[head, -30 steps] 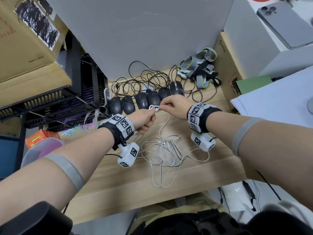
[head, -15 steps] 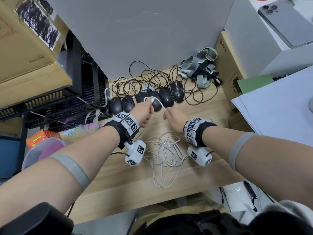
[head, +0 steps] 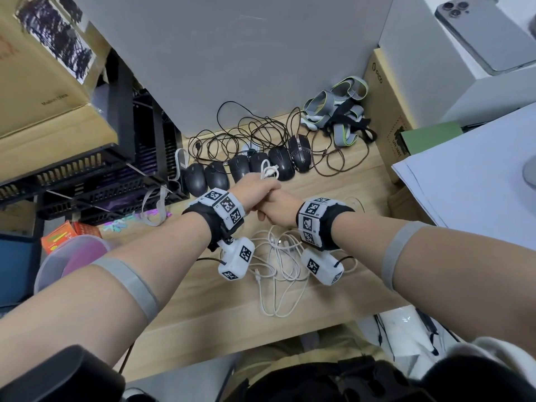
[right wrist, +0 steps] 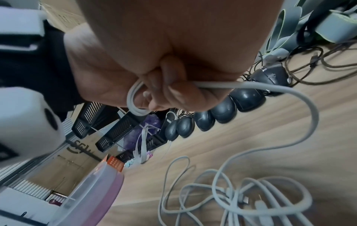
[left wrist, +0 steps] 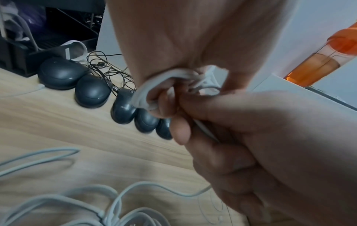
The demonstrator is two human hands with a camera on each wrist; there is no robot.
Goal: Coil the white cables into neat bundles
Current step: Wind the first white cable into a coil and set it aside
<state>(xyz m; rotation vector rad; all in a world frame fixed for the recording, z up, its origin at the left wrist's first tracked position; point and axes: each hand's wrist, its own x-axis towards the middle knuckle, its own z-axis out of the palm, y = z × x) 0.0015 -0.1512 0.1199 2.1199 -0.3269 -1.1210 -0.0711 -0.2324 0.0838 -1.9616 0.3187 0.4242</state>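
My left hand (head: 255, 188) grips a small coil of white cable (head: 268, 171), whose loops stick up past the knuckles. In the left wrist view the coil (left wrist: 154, 85) bends round the curled left fingers (left wrist: 164, 105). Pressed against the left hand, my right hand (head: 277, 208) pinches the strand of the same cable (right wrist: 241, 85) that leads to the coil. From there the strand arcs down to the table. Loose white cables (head: 278, 256) lie tangled on the wooden table (head: 333, 300) beneath both wrists.
Several black mice (head: 240, 171) with dark cords line the back of the table, just beyond my hands. Grey straps (head: 336, 111) lie at the back right beside a cardboard box (head: 385, 111). A black rack (head: 87, 175) and a lidded plastic tub (head: 72, 256) stand left.
The right hand drew the cable out to the right, then came back against the left hand. The left hand moved forward over the mice, and the coil now stands above its knuckles.
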